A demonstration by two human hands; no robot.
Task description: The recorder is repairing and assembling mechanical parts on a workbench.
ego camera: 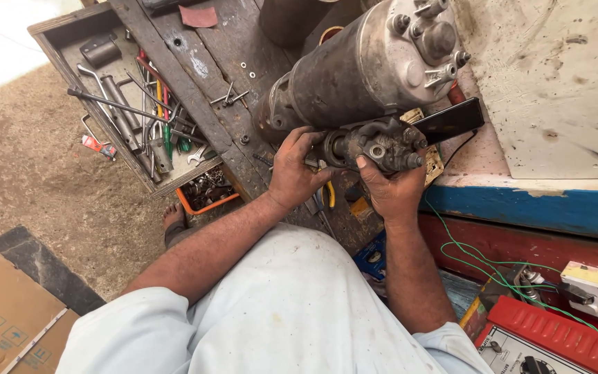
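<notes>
Head view: both hands clamp a greasy small motor part (375, 145) at the table (209, 62) edge — left hand (293, 173) fingers wrapped round its shaft end, right hand (392, 190) cupping beneath, thumb pressed on — steadying it against the big grey motor housing (361, 69).

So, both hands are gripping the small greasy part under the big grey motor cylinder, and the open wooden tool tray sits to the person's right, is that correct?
Not quite: the head view shows the wooden tool tray on the person's left, not the right. The rest holds: the left hand and right hand both grip the small greasy part under the big grey motor cylinder.
</notes>
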